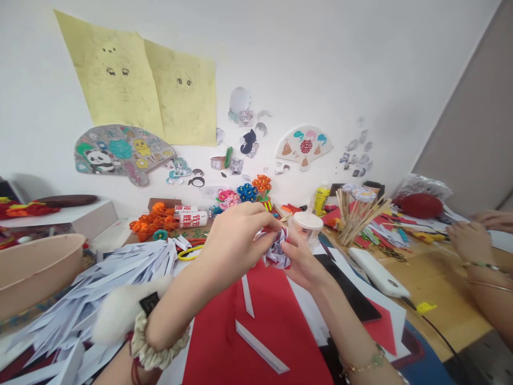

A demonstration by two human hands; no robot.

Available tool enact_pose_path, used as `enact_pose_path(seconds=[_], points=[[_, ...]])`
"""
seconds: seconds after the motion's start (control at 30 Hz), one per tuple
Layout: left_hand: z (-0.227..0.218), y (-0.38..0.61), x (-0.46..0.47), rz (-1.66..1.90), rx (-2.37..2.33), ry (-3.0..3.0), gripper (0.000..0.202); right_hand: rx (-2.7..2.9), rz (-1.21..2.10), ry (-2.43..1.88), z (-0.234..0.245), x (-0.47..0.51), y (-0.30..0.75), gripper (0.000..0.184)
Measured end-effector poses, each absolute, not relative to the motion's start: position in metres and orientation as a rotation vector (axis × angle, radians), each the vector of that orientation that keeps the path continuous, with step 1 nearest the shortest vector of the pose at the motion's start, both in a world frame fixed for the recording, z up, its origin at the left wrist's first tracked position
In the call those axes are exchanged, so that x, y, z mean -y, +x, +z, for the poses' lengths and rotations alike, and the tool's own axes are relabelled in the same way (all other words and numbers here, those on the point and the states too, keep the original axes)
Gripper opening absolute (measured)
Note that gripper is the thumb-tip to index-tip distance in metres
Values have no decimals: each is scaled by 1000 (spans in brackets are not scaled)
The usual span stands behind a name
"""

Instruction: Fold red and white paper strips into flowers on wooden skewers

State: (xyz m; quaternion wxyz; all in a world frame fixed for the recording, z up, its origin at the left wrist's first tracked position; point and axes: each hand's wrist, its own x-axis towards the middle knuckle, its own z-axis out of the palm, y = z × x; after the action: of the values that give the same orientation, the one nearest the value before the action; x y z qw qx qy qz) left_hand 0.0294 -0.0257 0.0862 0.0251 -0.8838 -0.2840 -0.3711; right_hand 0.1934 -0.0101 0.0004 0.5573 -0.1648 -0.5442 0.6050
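Observation:
My left hand [238,232] comes in from the left, its fingers closed on the top and near side of a folded paper ball [276,255] made of white strips with purplish marks. From the right, my right hand [302,256] grips the ball's other side between thumb and fingers. Part of the ball is hidden behind the fingers. Both hands are above a red sheet [216,347], where two folded white paper strips [262,346] lie apart. To the left is a large heap of similar paper strips [132,272].
A beige basin [40,256] stands at the left. Behind my hands are a clear tub with a white lid [308,220] and a bundle of wooden sticks [356,216]. A white power bank [379,272] lies at the right, near another person's hands [471,240].

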Motion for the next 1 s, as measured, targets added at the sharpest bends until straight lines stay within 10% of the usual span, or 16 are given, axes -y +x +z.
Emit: enact_pose_path(seconds=[1.0], points=[[89, 27, 25, -763, 598, -2579, 23, 1240, 1305, -361, -4, 4, 189, 34]])
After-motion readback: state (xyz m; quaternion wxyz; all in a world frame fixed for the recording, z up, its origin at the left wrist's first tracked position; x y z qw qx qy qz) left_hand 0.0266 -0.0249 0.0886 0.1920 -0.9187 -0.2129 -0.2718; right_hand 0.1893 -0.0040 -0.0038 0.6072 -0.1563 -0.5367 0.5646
